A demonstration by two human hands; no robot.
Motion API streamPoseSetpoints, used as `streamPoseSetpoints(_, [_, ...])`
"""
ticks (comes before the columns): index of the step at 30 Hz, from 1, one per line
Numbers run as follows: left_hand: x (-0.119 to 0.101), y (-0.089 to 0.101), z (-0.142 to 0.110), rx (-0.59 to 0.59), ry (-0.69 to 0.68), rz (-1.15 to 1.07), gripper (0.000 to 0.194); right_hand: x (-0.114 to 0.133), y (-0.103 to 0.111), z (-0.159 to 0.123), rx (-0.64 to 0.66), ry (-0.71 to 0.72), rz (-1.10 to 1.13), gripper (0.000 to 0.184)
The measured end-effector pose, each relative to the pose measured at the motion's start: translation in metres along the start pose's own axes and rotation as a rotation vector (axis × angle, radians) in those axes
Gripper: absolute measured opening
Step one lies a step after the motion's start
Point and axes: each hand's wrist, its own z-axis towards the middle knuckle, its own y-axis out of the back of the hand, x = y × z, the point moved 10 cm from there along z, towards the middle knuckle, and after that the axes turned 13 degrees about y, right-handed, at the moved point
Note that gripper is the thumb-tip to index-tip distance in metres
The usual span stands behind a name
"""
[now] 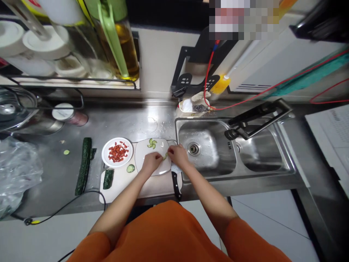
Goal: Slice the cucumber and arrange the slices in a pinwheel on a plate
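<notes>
Both my hands meet over the right side of a white square plate [144,151]. A small piece of cucumber [165,156] is pinched between my left hand [151,162] and my right hand [177,155]. Several cucumber slices [152,143] lie in a pinwheel near the plate's far edge. The plate sits on a pale cutting board [122,189]. To its left on the board are a cut cucumber chunk [108,179] and a cucumber end [131,168]. A black-handled knife [176,185] rests at the board's right edge.
A round white plate of red berries [118,151] stands at the board's far left corner. Farther left lie a whole cucumber [84,165] and a plastic bag [20,171]. A double sink [209,149] with a dark faucet [256,118] is on the right. An oil bottle [124,51] stands on the rack.
</notes>
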Motion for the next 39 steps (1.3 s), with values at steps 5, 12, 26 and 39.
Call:
streamPoseSetpoints(5, [-0.005,-0.002,-0.001,-0.061,-0.053,0.125,0.018,0.003,-0.003,-0.003,0.021,-0.019,-0.065,0.013])
streamPoseSetpoints(12, [-0.006,-0.006,-0.002,-0.144,-0.118,0.244,0.017,0.006,-0.002,-0.009,-0.022,-0.028,-0.114,0.014])
streamPoseSetpoints(26, [-0.012,-0.020,-0.055,-0.282,-0.594,0.330,0.033,0.016,-0.004,-0.058,-0.191,0.143,-0.251,0.031])
streamPoseSetpoints(39, [-0.010,-0.031,-0.058,-0.346,-0.544,0.537,0.040,0.023,-0.043,-0.060,-0.035,0.221,-0.370,0.048])
